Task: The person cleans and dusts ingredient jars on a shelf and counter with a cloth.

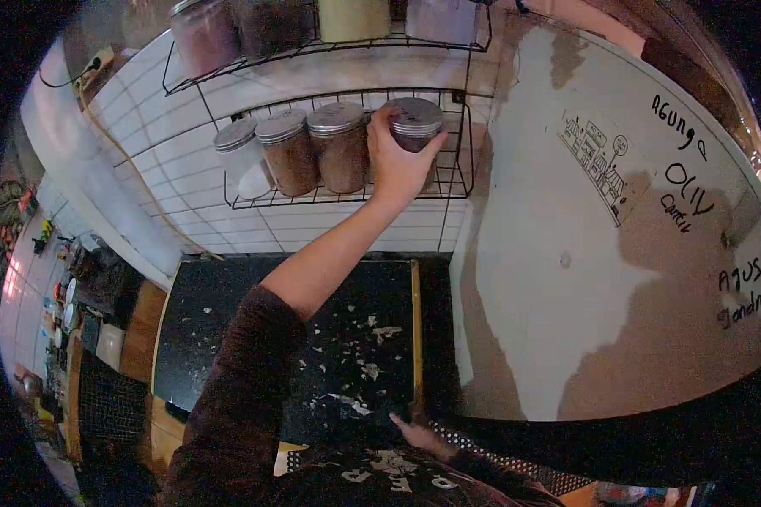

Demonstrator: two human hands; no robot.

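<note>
My left hand (403, 162) reaches up to the lower wire shelf, its fingers and thumb closed around a jar (416, 127) with a silver screw lid and dark contents. The jar is at the right end of a row; whether its base touches the shelf is hidden behind my hand. To its left stand two jars of brown powder, one (342, 152) beside the other (292, 156), and a jar with a little white contents (247, 165). Low down, my right hand (423, 437) is near the black tabletop's front right corner, a digit stretched out, the rest dim.
An upper wire rack (330, 42) holds several more jars. Below is a black tabletop (228, 313) with pale worn patches and a wooden strip along its right. A whiteboard with writing and a drawing (558, 253) stands at the right. Clutter and a dark mesh basket (114, 406) are at left.
</note>
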